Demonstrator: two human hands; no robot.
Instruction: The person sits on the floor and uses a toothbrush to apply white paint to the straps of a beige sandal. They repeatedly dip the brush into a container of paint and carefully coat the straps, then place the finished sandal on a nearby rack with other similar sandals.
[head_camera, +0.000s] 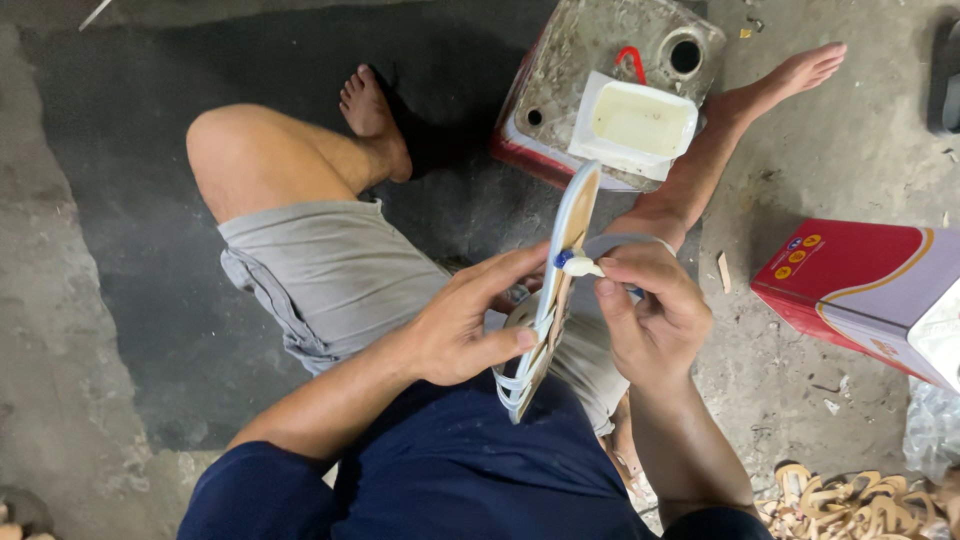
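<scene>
The person sat on the concrete floor (60, 300) with a sandal sole (560, 270) held on edge above the lap, between both hands. The left hand (465, 330) was clamped on the sole's lower half, thumb lying across the near face and fingers wrapped behind it. The right hand (655, 320) was pinched shut on a small brush (578, 265) with a blue collar and pale tip, its tip touching the sole's edge just beside the left fingertips.

The sole stood nearly upright, tilted slightly, toe end pointing away from the body. It was long and narrow, with a light blue rim and a tan inner face; pale straps showed at its lower end below the left thumb.

Beyond it stood a stained canister (600, 80) carrying a white tray (635, 125) of yellowish glue. A red and white carton (860, 290) lay to the right, and a pile of tan strap pieces (850, 505) lay near the right elbow.
</scene>
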